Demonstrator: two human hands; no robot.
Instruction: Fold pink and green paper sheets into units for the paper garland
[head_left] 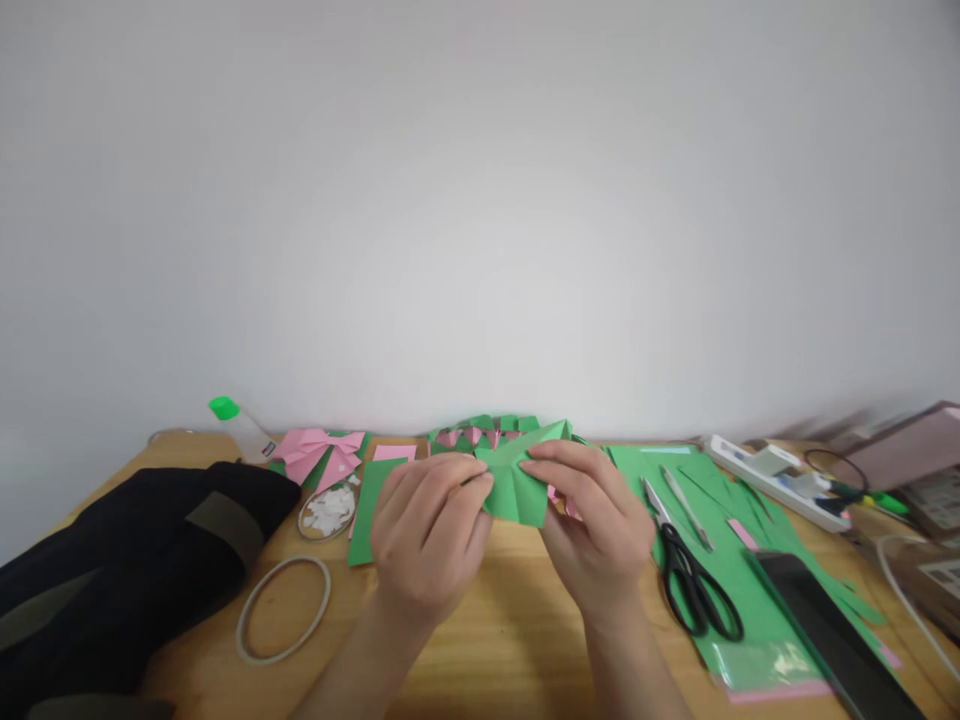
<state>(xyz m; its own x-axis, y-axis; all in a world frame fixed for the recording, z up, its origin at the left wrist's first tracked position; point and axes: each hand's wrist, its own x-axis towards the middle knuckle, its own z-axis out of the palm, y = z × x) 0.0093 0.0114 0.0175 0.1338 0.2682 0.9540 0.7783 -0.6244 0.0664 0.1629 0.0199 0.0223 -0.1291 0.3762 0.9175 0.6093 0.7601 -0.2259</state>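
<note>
Between my two hands, above the wooden table, is a creased piece of green paper point(521, 495) with folds running across it. My left hand point(431, 535) pinches its left edge with fingers bent together. On the other side my right hand point(592, 525) grips the paper between thumb and fingertips. Behind the hands lie a folded green and pink paper piece point(487, 432) and a flat green sheet point(369, 515), each partly hidden. A pink paper bow point(315, 455) rests on green paper to the left.
Black scissors point(694, 585), a white pen point(686, 508) and a phone point(832, 630) lie on green sheets at right. A power strip point(776, 482) sits behind. At left are a ring point(283, 610), a dish of white scraps point(328, 512), a glue bottle point(244, 432) and dark cloth point(135, 560).
</note>
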